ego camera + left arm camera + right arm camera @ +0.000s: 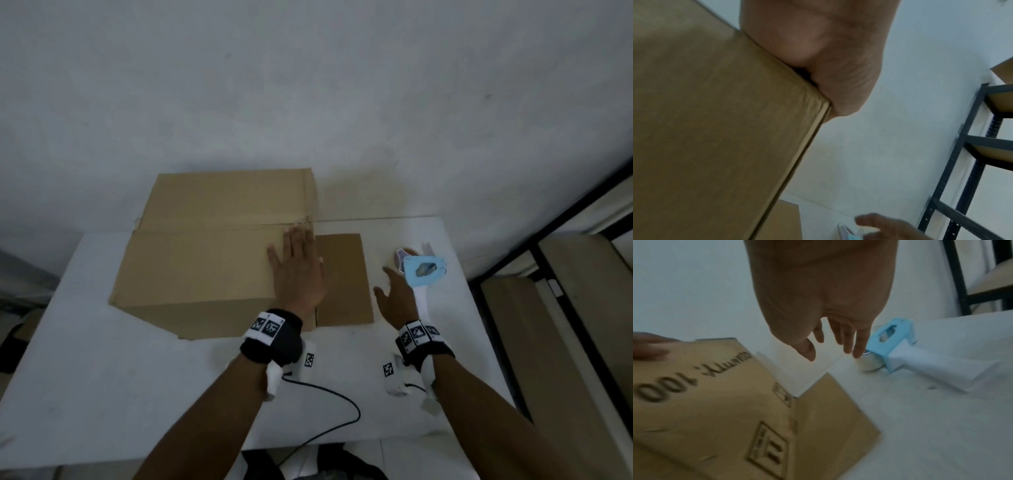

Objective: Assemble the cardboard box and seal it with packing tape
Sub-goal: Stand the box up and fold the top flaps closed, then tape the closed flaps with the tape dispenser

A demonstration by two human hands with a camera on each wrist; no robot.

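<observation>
A brown cardboard box (212,246) stands on the white table (137,394), its top flaps folded shut, with a side flap (342,281) lying flat to its right. My left hand (298,270) lies flat, fingers straight, on the box's top near its right edge. My right hand (394,291) hovers open just left of the tape dispenser (423,270), which has a light blue head and white handle. In the right wrist view the fingertips (858,353) are close to the dispenser (900,350) and its tape roll (869,365); contact is unclear. The box (705,402) shows printed marks.
A black cable (329,404) trails over the table's near edge. A dark metal shelf rack (972,154) with wooden boards stands to the right of the table. A plain white wall (308,85) rises behind the box.
</observation>
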